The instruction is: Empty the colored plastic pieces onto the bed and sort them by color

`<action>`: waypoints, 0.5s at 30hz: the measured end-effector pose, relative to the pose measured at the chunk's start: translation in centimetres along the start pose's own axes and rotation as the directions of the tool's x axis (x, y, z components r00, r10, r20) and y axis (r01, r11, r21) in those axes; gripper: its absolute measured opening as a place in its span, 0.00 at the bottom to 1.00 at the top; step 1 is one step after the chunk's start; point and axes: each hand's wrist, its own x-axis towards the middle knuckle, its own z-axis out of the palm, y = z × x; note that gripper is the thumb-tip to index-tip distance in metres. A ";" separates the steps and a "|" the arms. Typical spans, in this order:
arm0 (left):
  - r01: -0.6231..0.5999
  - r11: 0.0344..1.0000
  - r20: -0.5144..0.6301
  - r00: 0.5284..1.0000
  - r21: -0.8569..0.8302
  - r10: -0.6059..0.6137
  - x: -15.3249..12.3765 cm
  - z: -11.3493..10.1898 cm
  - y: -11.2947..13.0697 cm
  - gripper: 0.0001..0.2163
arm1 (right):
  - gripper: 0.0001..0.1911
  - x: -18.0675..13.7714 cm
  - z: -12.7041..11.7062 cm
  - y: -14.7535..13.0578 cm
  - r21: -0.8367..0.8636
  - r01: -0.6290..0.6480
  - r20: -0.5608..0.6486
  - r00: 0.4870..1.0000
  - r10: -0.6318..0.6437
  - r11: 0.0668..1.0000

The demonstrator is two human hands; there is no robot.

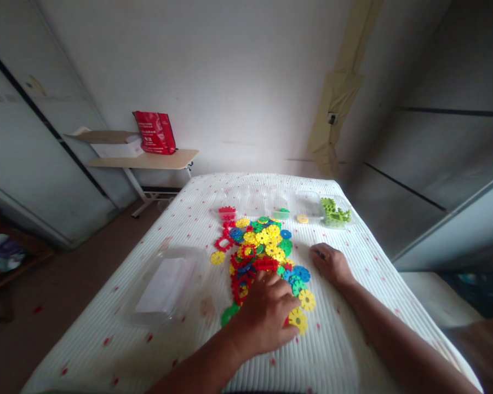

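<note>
A heap of plastic building pieces point(267, 238) lies on the table, with toothed discs in yellow, green and blue and red square-shaped pieces. My left hand point(267, 306) rests over the near part of the heap, its thumb and fingers apart. Its far fingertips are by a red piece point(265, 265), and the thumb side is against a yellow disc point(298, 321). What lies under the palm is hidden. To the right of the heap, my right hand point(331, 264) rests on the tablecloth with curled fingers; no piece shows in it.
Behind the heap stand clear plastic containers point(246, 200); one at right holds light green pieces point(334, 210). A clear tray point(127, 317) with white paper point(164, 284) lies at left. Beyond are a side table point(181, 158), a red bag point(156, 133) and a wall point(250, 82).
</note>
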 end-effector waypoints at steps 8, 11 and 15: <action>-0.038 0.991 0.192 0.981 0.125 0.013 0.3 1.8 1.3 0.15 | 0.13 0.0 0.0 -0.1 -0.058 -0.003 0.013 1.000 0.004 0.998; -0.048 0.990 0.182 0.983 0.135 0.023 0.6 2.0 1.4 0.12 | 0.13 0.0 0.0 -0.1 -0.070 0.001 0.006 1.000 0.000 0.998; -0.084 0.987 0.185 0.981 0.140 0.057 0.8 2.2 1.6 0.05 | 0.13 -0.1 0.1 -0.1 -0.082 0.005 0.001 1.000 -0.005 0.997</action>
